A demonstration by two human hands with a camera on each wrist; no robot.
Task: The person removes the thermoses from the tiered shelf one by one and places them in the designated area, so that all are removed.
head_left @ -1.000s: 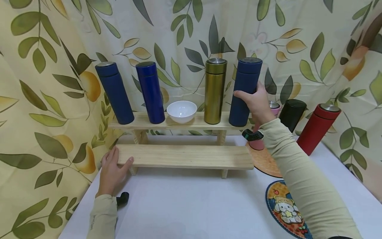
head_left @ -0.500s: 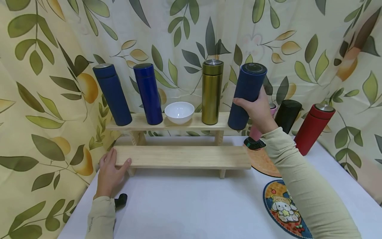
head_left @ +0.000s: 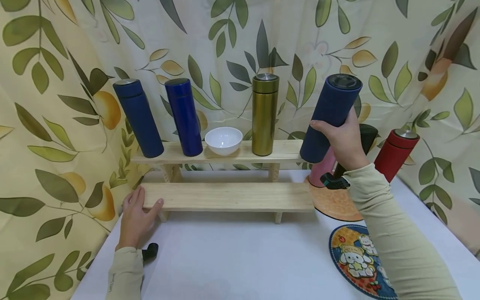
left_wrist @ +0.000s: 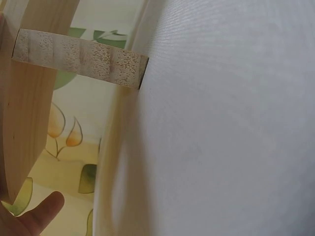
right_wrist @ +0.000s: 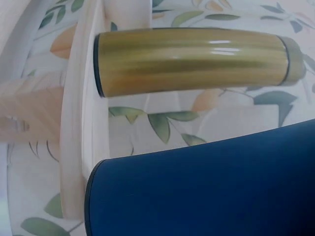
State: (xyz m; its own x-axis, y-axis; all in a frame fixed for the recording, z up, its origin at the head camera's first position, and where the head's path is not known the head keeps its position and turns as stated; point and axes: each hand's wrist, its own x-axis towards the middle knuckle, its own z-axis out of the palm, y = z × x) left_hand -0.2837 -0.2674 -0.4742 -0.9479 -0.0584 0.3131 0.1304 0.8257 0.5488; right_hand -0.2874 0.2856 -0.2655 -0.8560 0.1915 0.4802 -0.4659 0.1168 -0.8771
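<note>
The dark blue flask [head_left: 330, 118] hangs tilted, clear of the right end of the upper shelf [head_left: 285, 151], gripped round its middle by the right hand [head_left: 343, 139]. It looks mid-transfer; any set-down needs it upright. The left hand [head_left: 136, 216] rests with loose fingers on the lower shelf [head_left: 228, 196]'s left end. The flask hides part of the pink bottle [head_left: 323, 168].

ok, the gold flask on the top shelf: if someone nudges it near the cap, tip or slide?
Probably tips: the gold flask is tall and narrow on a small base, standing upright on the upper shelf. Its glossy, metal-looking wall suggests stiff and perhaps slippery in a grip. Being round, it would likely roll if it fell, maybe against the white bowl beside it.
</note>
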